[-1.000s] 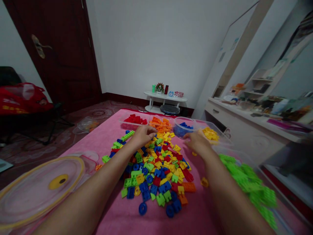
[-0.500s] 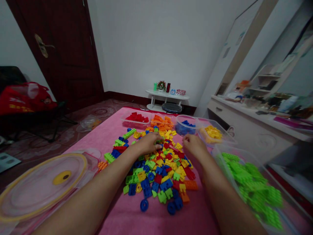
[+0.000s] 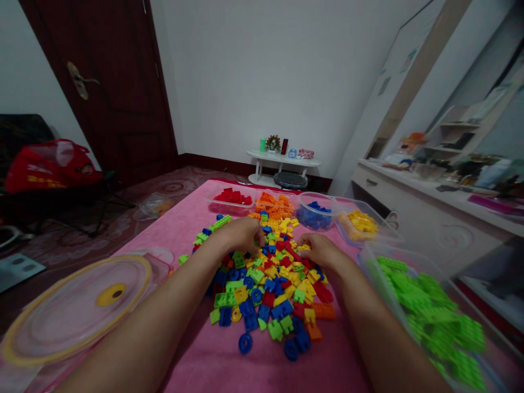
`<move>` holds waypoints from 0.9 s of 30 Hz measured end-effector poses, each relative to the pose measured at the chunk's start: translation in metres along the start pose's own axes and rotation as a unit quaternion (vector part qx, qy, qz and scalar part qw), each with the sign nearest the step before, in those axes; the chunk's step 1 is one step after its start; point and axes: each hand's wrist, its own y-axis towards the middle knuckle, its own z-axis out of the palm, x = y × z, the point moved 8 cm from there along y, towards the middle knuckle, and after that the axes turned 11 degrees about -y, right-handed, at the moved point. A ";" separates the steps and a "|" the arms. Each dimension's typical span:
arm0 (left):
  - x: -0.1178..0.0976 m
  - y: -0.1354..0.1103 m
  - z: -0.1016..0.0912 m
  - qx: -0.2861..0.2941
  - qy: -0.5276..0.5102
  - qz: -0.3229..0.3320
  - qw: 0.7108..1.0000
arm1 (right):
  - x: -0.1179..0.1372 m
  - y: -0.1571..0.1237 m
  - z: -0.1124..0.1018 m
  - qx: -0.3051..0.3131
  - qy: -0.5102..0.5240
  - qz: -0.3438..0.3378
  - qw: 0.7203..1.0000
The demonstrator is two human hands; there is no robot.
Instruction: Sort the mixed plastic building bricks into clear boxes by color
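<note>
Both hands rest on the far side of the brick pile (image 3: 270, 284) on the pink cloth (image 3: 213, 360). Left hand (image 3: 239, 236) and right hand (image 3: 317, 250) fingers curled down; any held brick hidden, cannot tell.

The left hand (image 3: 241, 236) and right hand (image 3: 317, 250) cover bricks at the far side of the brick pile (image 3: 270, 284); what their curled fingertips pinch stays hidden.

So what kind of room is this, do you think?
Probably a bedroom at home: a dark wooden door, a dresser crowded with bottles, and a pink cover strewn with toy blocks.
</note>
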 end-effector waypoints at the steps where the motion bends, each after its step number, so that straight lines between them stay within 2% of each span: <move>1: -0.002 -0.001 0.003 -0.002 0.020 0.003 1.000 | 0.000 0.000 0.000 -0.001 -0.001 0.003 1.000; 5: -0.003 0.001 0.010 -0.031 0.073 0.027 0.996 | -0.001 0.001 0.001 -0.019 -0.001 0.018 1.000; 9: 0.008 0.008 0.016 -0.037 0.038 0.012 0.999 | -0.001 0.002 -0.003 -0.068 -0.002 0.038 0.997; 11: 0.010 0.010 0.016 -0.037 0.008 -0.003 0.999 | 0.004 0.001 -0.011 -0.111 0.061 0.033 0.991; 12: 0.010 0.010 0.015 -0.038 -0.008 -0.007 0.999 | 0.009 0.000 -0.015 -0.130 0.135 0.028 0.982; 13: 0.009 0.009 0.013 -0.041 -0.024 -0.013 0.999 | 0.013 -0.001 -0.018 -0.142 0.234 0.024 0.962; 14: 0.008 0.009 0.011 -0.045 -0.039 -0.021 0.998 | 0.017 -0.003 -0.019 -0.143 0.349 0.022 0.926; 16: 0.009 0.008 0.006 -0.054 -0.083 -0.042 0.994 | 0.029 -0.005 -0.014 -0.105 0.569 0.029 0.815; 17: 0.011 0.007 0.003 -0.060 -0.116 -0.050 0.990 | 0.036 -0.006 -0.012 -0.081 0.645 0.035 0.759; 18: 0.014 0.008 0.001 -0.068 -0.157 -0.060 0.983 | 0.042 -0.008 -0.010 -0.059 0.696 0.040 0.714; 19: 0.018 0.008 -0.002 -0.080 -0.205 -0.067 0.973 | 0.047 -0.009 -0.008 -0.036 0.730 0.046 0.681; 22: 0.028 0.009 -0.014 -0.152 -0.353 -0.073 0.920 | 0.055 -0.013 -0.001 0.037 0.786 0.076 0.613; 24: 0.027 0.008 -0.023 -0.205 -0.427 -0.057 0.879 | 0.057 -0.016 0.005 0.084 0.816 0.097 0.564; 25: 0.023 0.007 -0.027 -0.222 -0.453 -0.042 0.862 | 0.058 -0.017 0.007 0.100 0.823 0.102 0.549; 27: 0.012 0.007 -0.031 -0.238 -0.487 -0.009 0.840 | 0.060 -0.018 0.009 0.115 0.822 0.106 0.548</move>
